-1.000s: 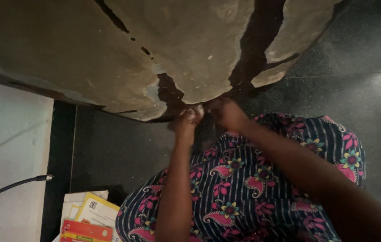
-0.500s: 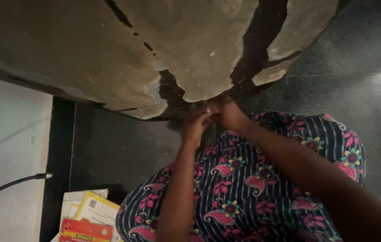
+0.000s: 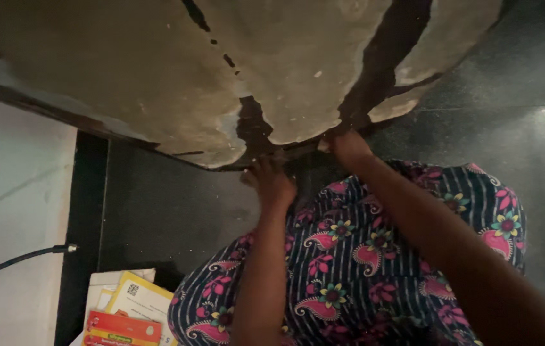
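At seven o'clock, paper packets (image 3: 125, 307) lie loose on the dark floor (image 3: 170, 211); we see no containers. Our left hand (image 3: 271, 182) and right hand (image 3: 348, 146) press the near edge of the flaking board (image 3: 157, 83) at twelve o'clock; finger spread we cannot tell. Brittle coating may crumble under pressure.

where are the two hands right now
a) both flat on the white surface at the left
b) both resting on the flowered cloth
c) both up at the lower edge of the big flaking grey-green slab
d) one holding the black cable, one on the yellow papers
c: the left hand and the right hand both reach up to the cracked lower edge of the flaking slab, above the flowered cloth.
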